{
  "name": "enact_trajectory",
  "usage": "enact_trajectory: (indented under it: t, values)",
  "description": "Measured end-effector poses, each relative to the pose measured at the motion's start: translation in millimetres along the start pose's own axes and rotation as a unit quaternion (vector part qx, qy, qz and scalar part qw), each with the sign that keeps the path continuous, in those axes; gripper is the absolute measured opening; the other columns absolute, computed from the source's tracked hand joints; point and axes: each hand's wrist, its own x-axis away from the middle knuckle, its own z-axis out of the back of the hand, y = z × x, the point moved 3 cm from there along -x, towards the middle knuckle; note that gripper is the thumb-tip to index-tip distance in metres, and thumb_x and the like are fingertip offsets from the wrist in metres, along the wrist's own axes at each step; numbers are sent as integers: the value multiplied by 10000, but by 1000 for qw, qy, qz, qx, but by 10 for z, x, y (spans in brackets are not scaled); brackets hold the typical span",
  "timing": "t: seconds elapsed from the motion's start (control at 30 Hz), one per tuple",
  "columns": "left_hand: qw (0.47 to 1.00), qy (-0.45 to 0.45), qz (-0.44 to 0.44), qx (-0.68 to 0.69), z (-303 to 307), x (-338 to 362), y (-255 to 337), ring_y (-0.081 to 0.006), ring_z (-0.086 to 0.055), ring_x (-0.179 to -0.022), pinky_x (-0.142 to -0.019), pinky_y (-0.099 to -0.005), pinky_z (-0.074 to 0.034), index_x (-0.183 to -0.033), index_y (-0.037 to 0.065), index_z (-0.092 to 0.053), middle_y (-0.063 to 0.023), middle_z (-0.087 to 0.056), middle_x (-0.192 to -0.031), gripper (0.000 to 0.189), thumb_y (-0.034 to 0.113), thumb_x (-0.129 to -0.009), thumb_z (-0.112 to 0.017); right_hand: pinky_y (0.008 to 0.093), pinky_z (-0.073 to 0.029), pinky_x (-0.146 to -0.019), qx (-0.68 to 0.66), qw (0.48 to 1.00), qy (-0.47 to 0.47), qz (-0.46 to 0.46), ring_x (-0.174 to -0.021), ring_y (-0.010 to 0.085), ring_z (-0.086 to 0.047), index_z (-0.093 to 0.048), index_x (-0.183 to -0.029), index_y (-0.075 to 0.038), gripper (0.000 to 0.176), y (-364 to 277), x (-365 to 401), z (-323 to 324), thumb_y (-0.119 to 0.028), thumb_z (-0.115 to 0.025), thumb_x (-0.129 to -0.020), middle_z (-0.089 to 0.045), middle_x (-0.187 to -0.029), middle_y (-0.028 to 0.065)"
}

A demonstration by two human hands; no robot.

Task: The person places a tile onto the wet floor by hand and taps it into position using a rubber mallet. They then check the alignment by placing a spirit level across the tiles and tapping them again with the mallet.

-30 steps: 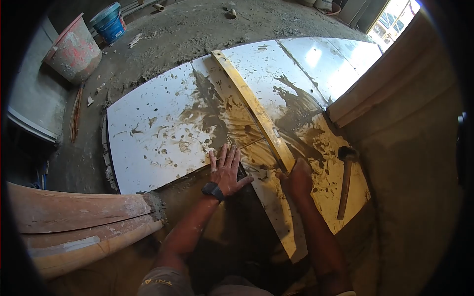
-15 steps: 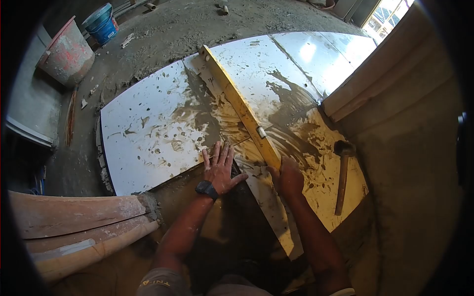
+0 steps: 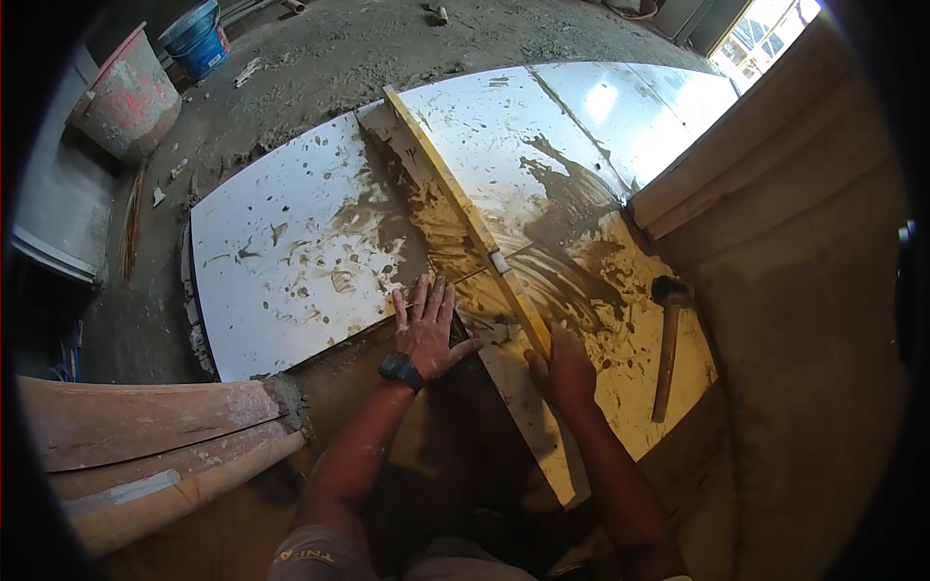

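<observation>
My right hand [image 3: 567,368] is closed around the near end of a long yellow spirit level [image 3: 453,192], which lies slantwise across mud-smeared white floor tiles [image 3: 281,232]. A pale vial shows partway along the level. My left hand [image 3: 426,329], with a dark watch at the wrist, lies flat with fingers spread at the tile edge, left of the level. Under its palm the surface is dark. To the right of my right hand, a mallet [image 3: 668,334] with a black head and wooden handle rests on the tiles.
Wooden door-frame pieces [image 3: 165,426] stand at the lower left, and another frame [image 3: 736,136] rises at the right. A stained bucket [image 3: 131,102] and a blue bucket [image 3: 199,44] stand at the upper left on rough wet mortar ground [image 3: 349,48].
The level has tipped and shifted slightly left, so its narrow edge shows more. My right hand moved with it. My left hand stays spread in place; the view shifted a little.
</observation>
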Motion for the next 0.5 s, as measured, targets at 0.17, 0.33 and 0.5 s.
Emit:
enact_trajectory:
  t: [0.17,0.33,0.5]
  values:
    - [1000,-2,-2,6,2,2,-1,-346,-49,-1545,-1183,-635,84,-1567,13,-235,-165,-214,-1645,1134,854,-826,-407,448,-504,-915,-71,997,-36,3,-1098,359,-602,-497,-1366,0,669,213,245,122,-362,-748,-862,-602,-1152,196]
    - [1000,10,-9,14,17,14,-9,-354,-53,-1544,-1182,-631,93,-1564,8,-243,-170,-223,-1641,1121,844,-835,-411,380,-491,-914,-171,984,23,-46,-1077,265,-604,-506,-1360,20,671,482,269,586,-336,-771,-858,-598,-1151,159]
    - [1000,21,-15,12,61,16,22,-360,-104,-1537,-1180,-658,38,-1540,-7,-297,-180,-290,-1612,1108,826,-828,-459,416,-450,-1031,-3,963,267,50,-1234,314,-555,-538,-1357,2,602,1014,-422,2292,-316,-760,-897,-559,-1351,197]
